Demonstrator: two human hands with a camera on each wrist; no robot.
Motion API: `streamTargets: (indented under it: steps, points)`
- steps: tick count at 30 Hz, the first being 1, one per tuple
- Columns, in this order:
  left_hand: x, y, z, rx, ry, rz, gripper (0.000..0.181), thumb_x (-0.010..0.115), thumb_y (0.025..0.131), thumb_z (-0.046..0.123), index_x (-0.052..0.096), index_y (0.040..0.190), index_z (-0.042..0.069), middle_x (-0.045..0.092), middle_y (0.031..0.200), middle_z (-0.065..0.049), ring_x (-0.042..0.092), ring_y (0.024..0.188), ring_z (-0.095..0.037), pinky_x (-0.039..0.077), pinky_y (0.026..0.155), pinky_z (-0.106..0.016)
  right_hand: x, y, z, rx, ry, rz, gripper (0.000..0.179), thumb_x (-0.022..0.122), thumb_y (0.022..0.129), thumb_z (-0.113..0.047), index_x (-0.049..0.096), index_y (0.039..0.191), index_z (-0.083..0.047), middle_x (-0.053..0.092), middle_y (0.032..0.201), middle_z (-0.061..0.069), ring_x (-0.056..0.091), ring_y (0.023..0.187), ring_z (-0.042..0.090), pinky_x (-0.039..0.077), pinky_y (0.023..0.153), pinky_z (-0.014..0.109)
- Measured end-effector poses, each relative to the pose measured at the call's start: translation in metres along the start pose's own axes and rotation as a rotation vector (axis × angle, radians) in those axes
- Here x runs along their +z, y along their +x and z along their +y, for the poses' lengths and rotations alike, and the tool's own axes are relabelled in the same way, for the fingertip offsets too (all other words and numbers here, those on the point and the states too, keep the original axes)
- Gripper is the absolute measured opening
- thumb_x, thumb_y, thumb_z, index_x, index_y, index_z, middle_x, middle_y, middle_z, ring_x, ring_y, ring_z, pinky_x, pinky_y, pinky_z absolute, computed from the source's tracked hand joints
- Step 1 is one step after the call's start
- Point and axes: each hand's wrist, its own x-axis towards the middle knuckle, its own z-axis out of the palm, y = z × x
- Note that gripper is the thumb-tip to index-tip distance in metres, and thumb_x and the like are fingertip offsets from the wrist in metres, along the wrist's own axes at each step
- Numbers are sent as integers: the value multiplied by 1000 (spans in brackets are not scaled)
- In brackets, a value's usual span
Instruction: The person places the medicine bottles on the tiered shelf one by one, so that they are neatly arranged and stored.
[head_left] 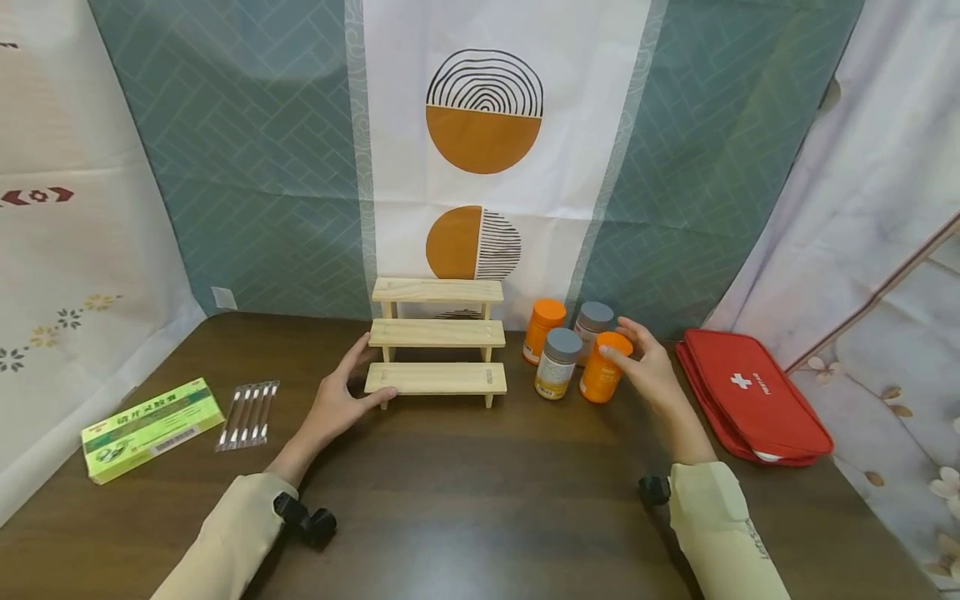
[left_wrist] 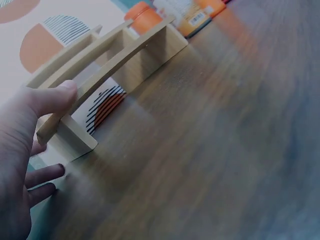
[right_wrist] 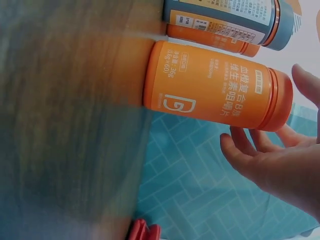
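The left grip (head_left: 337, 404) was spread against the wooden stand (head_left: 437, 333), the right grip (head_left: 649, 367) spread round the front orange bottle (head_left: 602, 377), upright on the worktop (head_left: 465, 500), where a sideways nudge might have toppled the nearer grey-lidded bottle (head_left: 556, 375).

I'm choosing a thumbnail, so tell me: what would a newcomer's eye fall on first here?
Probably the red first aid pouch with its white cross, on the right side of the dark wooden table. Next come the orange vitamin bottle beside the right hand, and the pale three-step wooden stand at the middle back, its left end held by the left hand.
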Motion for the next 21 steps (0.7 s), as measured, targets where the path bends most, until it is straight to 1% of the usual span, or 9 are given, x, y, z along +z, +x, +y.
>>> streamTargets:
  steps: [3, 6, 10, 15, 17, 21]
  points:
    - [-2, -3, 1, -22, -25, 0, 98, 79, 82, 21, 16, 158, 27, 55, 140, -21, 60, 116, -40, 43, 97, -58, 2, -1, 2, 12, 0, -11, 73, 63, 94, -17, 24, 154, -3, 29, 157, 25, 35, 139, 40, 30, 114, 53]
    - [-3, -3, 2, -31, -56, 2, 98, 80, 82, 18, 18, 157, 26, 58, 137, -20, 62, 114, -39, 42, 98, -56, 3, -1, 4, 26, -4, -40, 78, 65, 93, -15, 20, 155, -4, 26, 158, 25, 35, 139, 42, 29, 114, 54]
    - [0, -3, 2, -41, -88, -2, 98, 79, 82, 13, 17, 158, 23, 56, 138, -22, 61, 114, -39, 41, 100, -55, 0, -1, 6, 48, -38, -90, 85, 68, 90, -13, 16, 156, -4, 28, 156, 28, 35, 139, 44, 28, 114, 57]
    - [0, -5, 1, -38, -91, -7, 100, 78, 82, 7, 14, 158, 20, 54, 140, -24, 60, 114, -40, 40, 100, -56, -3, 1, 14, 52, -51, -136, 88, 68, 89, -13, 13, 156, -2, 34, 151, 33, 38, 136, 46, 29, 113, 58]
    - [-1, -4, 2, -38, -89, -10, 100, 78, 82, 8, 14, 158, 22, 53, 141, -24, 60, 115, -39, 40, 100, -55, -3, 2, 16, 43, -37, -135, 86, 68, 89, -12, 13, 155, 0, 37, 148, 34, 41, 134, 46, 31, 112, 58]
    - [-2, -2, 2, -39, -91, -16, 100, 78, 82, 11, 14, 158, 27, 54, 141, -22, 61, 114, -38, 40, 101, -54, -4, 3, 19, 36, -3, -129, 79, 67, 90, -12, 21, 152, 3, 41, 146, 33, 43, 130, 43, 32, 112, 56]
